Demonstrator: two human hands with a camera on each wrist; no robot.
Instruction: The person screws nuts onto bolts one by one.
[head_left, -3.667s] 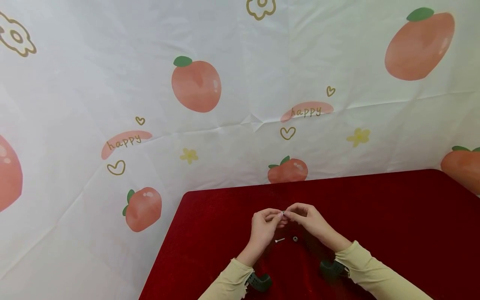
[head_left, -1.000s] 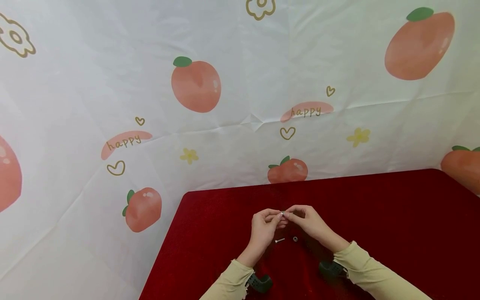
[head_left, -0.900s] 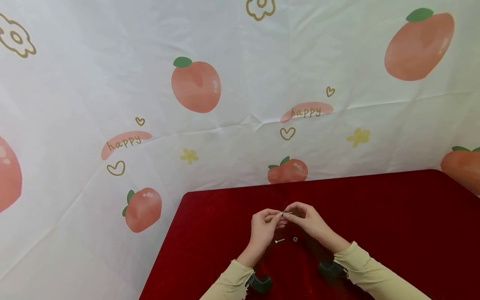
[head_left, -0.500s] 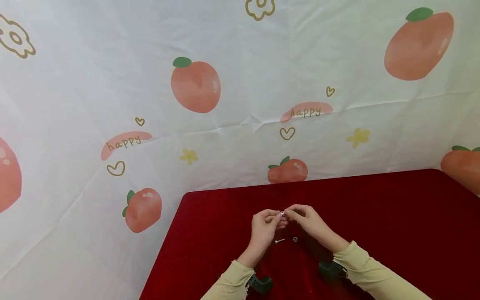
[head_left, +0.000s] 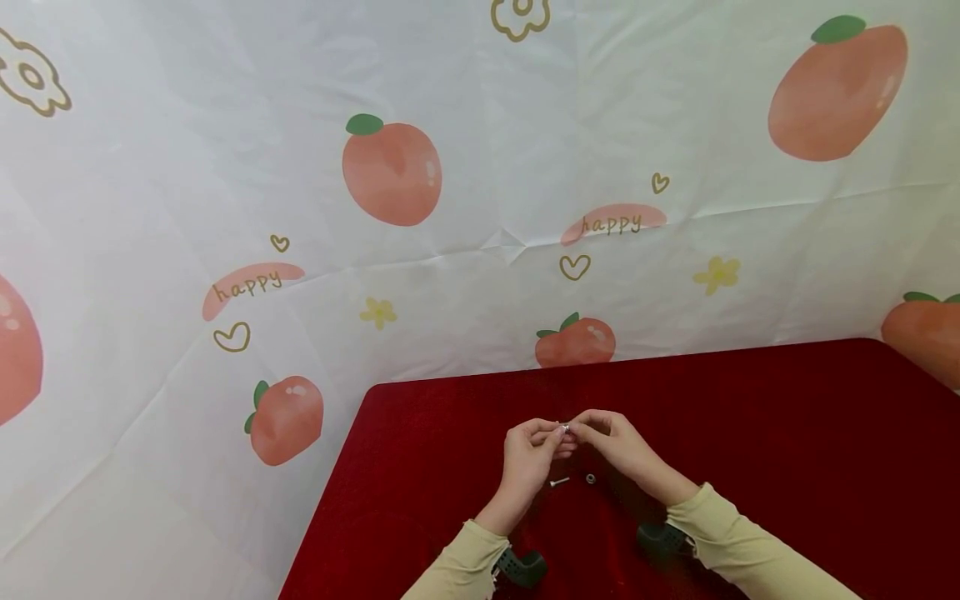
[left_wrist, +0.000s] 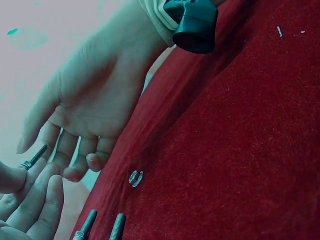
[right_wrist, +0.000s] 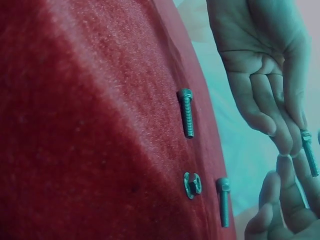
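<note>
My left hand pinches a small metal bolt between thumb and forefinger, above the red cloth. In the right wrist view a wider collar sits at the bolt's upper end, by the left thumb, and its bare thread points toward my right hand. The right thumb and forefinger close in around the thread from the other side. Below the hands lie a loose bolt and, to its right, a nut beside a washer. Another bolt shows in the right wrist view.
A red velvet-covered table reaches back to a white, fruit-printed cloth hung behind it. Dark mounts sit under both sleeved wrists. Tiny pale scraps lie on the red cloth.
About a second ago the bolt's thin shank stuck out over the right thumb; now the right fingertips cover that end. The right fingers shifted slightly; the left hand and the loose hardware stayed put.
</note>
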